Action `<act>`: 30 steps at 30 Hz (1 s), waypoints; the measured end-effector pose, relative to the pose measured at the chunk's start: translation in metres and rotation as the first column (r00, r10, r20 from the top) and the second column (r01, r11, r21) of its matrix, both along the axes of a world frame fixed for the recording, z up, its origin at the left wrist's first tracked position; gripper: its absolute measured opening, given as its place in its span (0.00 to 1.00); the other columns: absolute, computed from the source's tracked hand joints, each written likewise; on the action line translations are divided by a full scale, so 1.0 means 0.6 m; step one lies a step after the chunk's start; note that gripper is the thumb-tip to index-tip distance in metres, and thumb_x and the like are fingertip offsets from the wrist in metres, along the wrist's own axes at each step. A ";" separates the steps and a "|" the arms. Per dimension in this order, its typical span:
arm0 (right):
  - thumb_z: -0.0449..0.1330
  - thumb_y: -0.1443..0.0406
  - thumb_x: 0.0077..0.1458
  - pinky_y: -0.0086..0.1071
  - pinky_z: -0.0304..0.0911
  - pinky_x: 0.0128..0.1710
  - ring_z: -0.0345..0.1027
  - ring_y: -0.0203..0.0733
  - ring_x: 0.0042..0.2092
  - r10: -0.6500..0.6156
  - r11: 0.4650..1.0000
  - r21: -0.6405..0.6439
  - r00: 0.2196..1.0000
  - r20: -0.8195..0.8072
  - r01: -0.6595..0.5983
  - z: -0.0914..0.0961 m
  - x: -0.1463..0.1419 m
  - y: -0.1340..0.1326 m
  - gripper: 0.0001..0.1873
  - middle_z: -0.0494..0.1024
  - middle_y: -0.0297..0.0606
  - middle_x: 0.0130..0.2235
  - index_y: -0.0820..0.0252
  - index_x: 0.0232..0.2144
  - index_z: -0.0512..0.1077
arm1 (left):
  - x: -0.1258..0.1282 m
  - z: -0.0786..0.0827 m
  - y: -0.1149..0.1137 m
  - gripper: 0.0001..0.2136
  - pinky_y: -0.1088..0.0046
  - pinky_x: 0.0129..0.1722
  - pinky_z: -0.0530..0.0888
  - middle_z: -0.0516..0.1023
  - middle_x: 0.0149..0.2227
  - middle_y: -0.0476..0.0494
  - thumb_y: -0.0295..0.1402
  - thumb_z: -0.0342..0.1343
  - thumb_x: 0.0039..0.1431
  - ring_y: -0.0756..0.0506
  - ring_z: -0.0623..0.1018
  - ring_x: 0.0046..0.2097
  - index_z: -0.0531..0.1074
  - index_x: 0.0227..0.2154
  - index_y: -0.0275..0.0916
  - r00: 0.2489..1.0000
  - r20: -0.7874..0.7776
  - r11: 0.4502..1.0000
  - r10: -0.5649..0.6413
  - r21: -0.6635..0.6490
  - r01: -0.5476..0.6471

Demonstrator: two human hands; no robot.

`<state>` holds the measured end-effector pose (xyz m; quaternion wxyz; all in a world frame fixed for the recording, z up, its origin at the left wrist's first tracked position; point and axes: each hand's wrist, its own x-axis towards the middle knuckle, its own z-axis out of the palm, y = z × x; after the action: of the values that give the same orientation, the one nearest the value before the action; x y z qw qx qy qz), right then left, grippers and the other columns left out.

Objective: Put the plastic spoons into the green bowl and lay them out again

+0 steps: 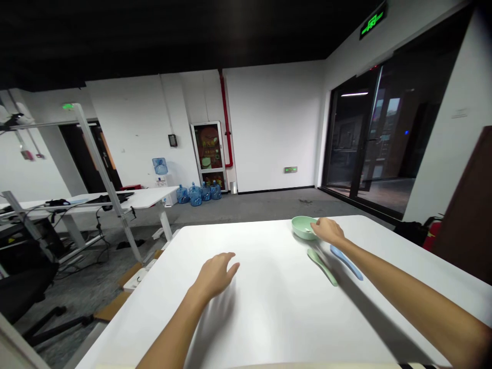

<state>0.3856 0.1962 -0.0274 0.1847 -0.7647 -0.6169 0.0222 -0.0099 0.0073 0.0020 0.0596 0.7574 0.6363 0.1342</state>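
Note:
A light green bowl (pixel 302 226) sits near the far edge of the white table (pixel 269 318). My right hand (pixel 326 230) reaches out and grips the bowl's right rim, fingers curled over it. Just below that hand lie a green spoon (pixel 322 266) and a blue spoon (pixel 346 262), side by side and pointing toward me. My left hand (pixel 217 274) rests palm down on the bare tabletop to the left, fingers loosely extended, holding nothing.
Another white desk (pixel 115 200) with cables and a metal frame stands at the left, with a black chair (pixel 23 292) below it. Cardboard lies on the floor by the table's left edge. Blue water jugs (pixel 198 193) line the far wall. Glass doors are at the right.

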 end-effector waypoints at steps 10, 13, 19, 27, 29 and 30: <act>0.47 0.47 0.60 0.37 0.60 0.51 0.65 0.53 0.57 0.233 0.956 0.160 0.968 0.091 -0.245 0.035 0.018 -0.158 0.31 0.70 0.49 0.59 0.61 0.56 0.68 | 0.000 0.002 -0.013 0.25 0.62 0.54 0.68 0.73 0.58 0.41 0.48 0.41 0.65 0.39 0.71 0.58 0.68 0.57 0.41 1.000 -0.022 0.999 -0.019 0.028 0.020; 0.47 0.47 0.60 0.38 0.59 0.54 0.61 0.55 0.60 0.268 0.951 0.129 0.958 0.105 -0.281 0.031 0.022 -0.196 0.32 0.67 0.48 0.61 0.60 0.57 0.66 | -0.001 0.002 -0.016 0.25 0.62 0.53 0.68 0.73 0.58 0.41 0.48 0.41 0.65 0.39 0.72 0.58 0.68 0.57 0.41 0.999 -0.027 0.999 -0.026 0.038 0.027; 0.45 0.46 0.61 0.45 0.57 0.57 0.57 0.56 0.63 0.257 0.959 0.087 0.958 0.129 -0.269 -0.015 0.027 -0.232 0.35 0.61 0.50 0.65 0.60 0.62 0.61 | -0.003 0.002 -0.019 0.25 0.62 0.53 0.69 0.74 0.57 0.41 0.48 0.41 0.65 0.39 0.72 0.57 0.69 0.56 0.41 0.999 -0.026 0.998 -0.027 0.048 0.029; 0.44 0.46 0.61 0.46 0.58 0.57 0.56 0.55 0.64 0.251 0.962 0.072 0.957 0.147 -0.264 -0.053 0.028 -0.232 0.36 0.61 0.51 0.65 0.61 0.63 0.59 | -0.002 -0.002 -0.019 0.25 0.62 0.53 0.69 0.74 0.57 0.41 0.48 0.41 0.65 0.38 0.72 0.57 0.69 0.56 0.42 0.999 -0.032 0.998 -0.033 0.060 0.035; 0.44 0.46 0.61 0.45 0.58 0.57 0.56 0.55 0.64 0.249 0.960 0.090 0.957 0.145 -0.264 -0.052 0.031 -0.232 0.36 0.61 0.50 0.65 0.61 0.64 0.58 | 0.000 -0.002 -0.018 0.25 0.62 0.53 0.69 0.74 0.57 0.41 0.48 0.41 0.65 0.39 0.73 0.57 0.69 0.56 0.42 0.999 -0.034 0.998 -0.033 0.059 0.035; 0.44 0.46 0.61 0.45 0.58 0.57 0.57 0.55 0.64 0.249 0.960 0.096 0.958 0.143 -0.264 -0.053 0.033 -0.232 0.36 0.61 0.50 0.65 0.61 0.64 0.58 | 0.001 -0.002 -0.019 0.24 0.62 0.53 0.69 0.74 0.57 0.41 0.48 0.41 0.65 0.39 0.73 0.57 0.69 0.56 0.42 0.999 -0.035 0.998 -0.034 0.057 0.036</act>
<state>0.4054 0.0569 -0.0589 0.1832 -0.6662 -0.7218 -0.0392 -0.0096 -0.0039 0.0008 0.0291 0.7719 0.6199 0.1384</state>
